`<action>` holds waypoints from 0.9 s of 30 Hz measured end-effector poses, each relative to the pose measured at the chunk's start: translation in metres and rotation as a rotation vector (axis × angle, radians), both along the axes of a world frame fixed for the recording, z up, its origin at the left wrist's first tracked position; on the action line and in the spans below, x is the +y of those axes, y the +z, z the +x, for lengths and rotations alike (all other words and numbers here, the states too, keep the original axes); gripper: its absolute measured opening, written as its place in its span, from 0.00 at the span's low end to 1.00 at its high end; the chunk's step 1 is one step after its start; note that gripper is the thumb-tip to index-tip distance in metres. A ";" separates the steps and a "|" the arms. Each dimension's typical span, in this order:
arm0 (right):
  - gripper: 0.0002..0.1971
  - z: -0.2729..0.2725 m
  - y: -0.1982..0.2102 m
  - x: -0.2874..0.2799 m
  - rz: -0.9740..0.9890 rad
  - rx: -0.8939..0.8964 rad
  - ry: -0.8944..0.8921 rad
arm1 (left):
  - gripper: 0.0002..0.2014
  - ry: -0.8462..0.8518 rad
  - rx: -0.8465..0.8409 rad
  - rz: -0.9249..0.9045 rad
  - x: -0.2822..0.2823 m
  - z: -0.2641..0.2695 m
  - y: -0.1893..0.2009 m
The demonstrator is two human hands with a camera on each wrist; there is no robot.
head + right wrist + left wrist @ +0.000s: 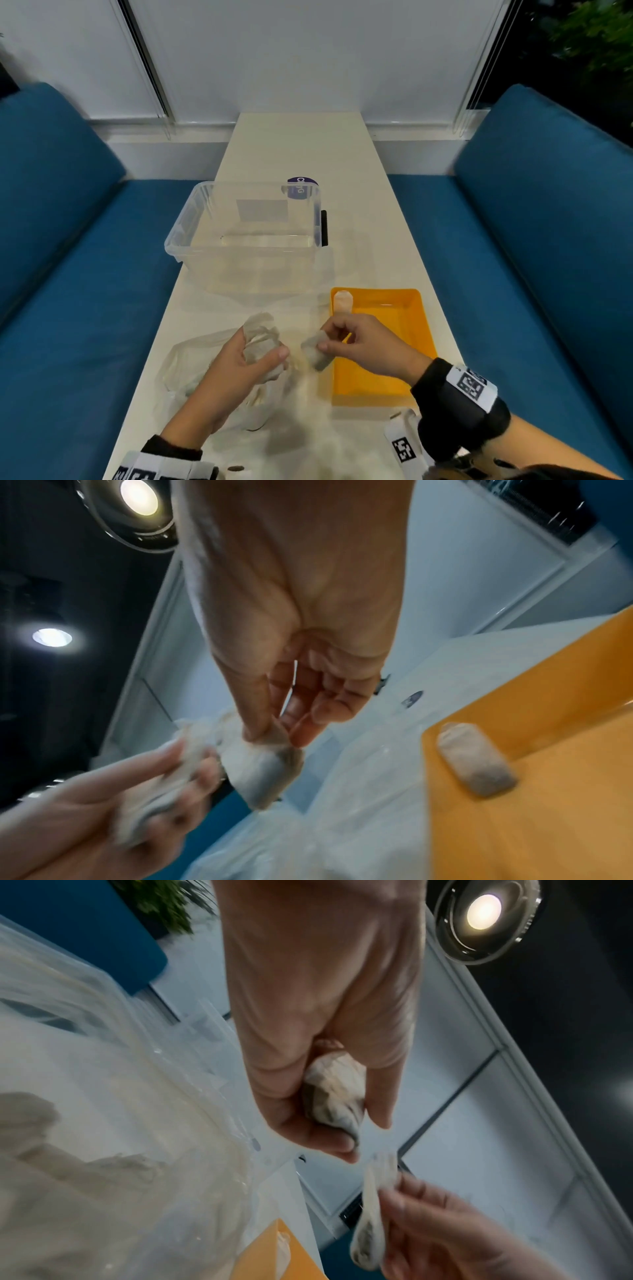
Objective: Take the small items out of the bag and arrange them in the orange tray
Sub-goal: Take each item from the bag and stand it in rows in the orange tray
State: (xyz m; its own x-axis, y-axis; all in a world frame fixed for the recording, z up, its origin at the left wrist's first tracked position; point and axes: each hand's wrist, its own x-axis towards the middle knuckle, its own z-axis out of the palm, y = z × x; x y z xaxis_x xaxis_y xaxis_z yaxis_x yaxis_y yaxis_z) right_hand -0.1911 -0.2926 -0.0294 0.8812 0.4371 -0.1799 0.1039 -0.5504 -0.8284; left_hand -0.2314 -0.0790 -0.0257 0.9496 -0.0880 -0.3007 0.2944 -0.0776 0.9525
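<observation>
Your tray [416,308] at the lower right of the head view is bright orange, and the pouch [343,301] in its upper left corner is pale beige. The bin [191,219] above centre is clear, the benches [61,219] at both sides are teal, and your wrist bands [471,383] carry black-and-white square codes.

The orange tray [419,308] lies at 3 o'clock of the hands, its floor mostly bare save one sachet [343,301] in its 11 o'clock corner. At 12 o'clock the clear bin [191,219] blocks the bench [308,147]; beyond it the surface is open.
</observation>
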 end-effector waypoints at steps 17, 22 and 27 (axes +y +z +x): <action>0.07 0.100 -0.067 -0.068 -0.194 0.437 -0.432 | 0.53 0.114 0.155 -0.021 0.036 -0.021 -0.018; 0.12 0.104 -0.077 -0.062 -0.171 0.515 -0.467 | 0.51 0.108 0.173 -0.030 0.030 -0.019 -0.018; 0.09 0.106 -0.089 -0.059 -0.118 0.528 -0.539 | 0.50 0.114 0.178 -0.030 0.028 -0.017 -0.019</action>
State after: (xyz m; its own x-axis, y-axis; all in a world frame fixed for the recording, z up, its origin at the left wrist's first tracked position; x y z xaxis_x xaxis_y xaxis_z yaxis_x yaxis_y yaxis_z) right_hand -0.0846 -0.3518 -0.1185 0.7511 -0.0775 -0.6556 -0.5979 -0.5010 -0.6257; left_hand -0.2487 -0.0515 -0.0447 0.8861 0.0060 -0.4634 0.4635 -0.0068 0.8861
